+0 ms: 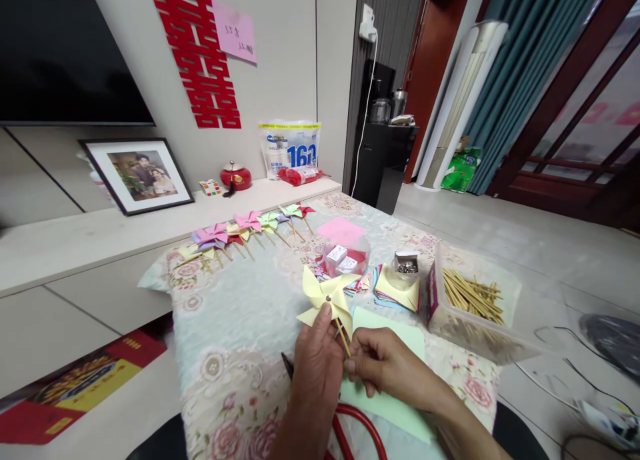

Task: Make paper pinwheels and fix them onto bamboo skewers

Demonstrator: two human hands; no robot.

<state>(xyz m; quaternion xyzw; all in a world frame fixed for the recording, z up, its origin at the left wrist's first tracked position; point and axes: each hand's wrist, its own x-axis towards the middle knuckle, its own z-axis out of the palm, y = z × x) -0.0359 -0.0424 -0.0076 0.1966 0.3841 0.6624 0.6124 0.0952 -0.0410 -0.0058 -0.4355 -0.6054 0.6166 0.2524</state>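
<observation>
Framed photo beside red teapot

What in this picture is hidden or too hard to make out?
- Head view: the wooden stick of the yellow pinwheel has its lower end hidden by the right hand.
- The red scissors are cut off by the bottom edge and covered by the left hand.
- The writing on the pink note is too small to read.
- The small metal bits in the clear cup are too small to identify.
</observation>
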